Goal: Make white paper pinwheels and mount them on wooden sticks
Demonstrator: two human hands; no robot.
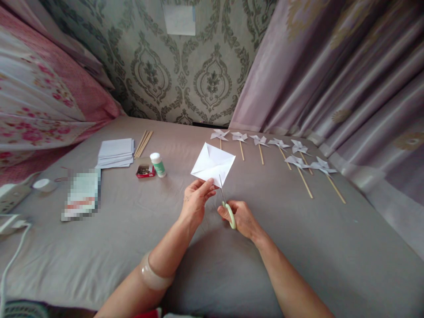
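Note:
A white square of paper [212, 162] with diagonal creases is held up over the bed-like surface. My left hand [196, 198] pinches its lower corner between thumb and fingers. In my right hand [241, 216] is a pair of scissors [230, 216] with pale green handles. The scissor blades point upward and meet the paper at its lower right corner; one blade lies over the paper's face. Whether the cut runs along a crease is too small to tell.
Several white paper pinwheels [300, 162] on wooden sticks lie at the right. At the left are a stack of white paper [115, 152], wooden sticks [143, 144], a small red box [145, 175], a white-and-green bottle [157, 165], a blurred packet [82, 194] and a power strip [15, 194].

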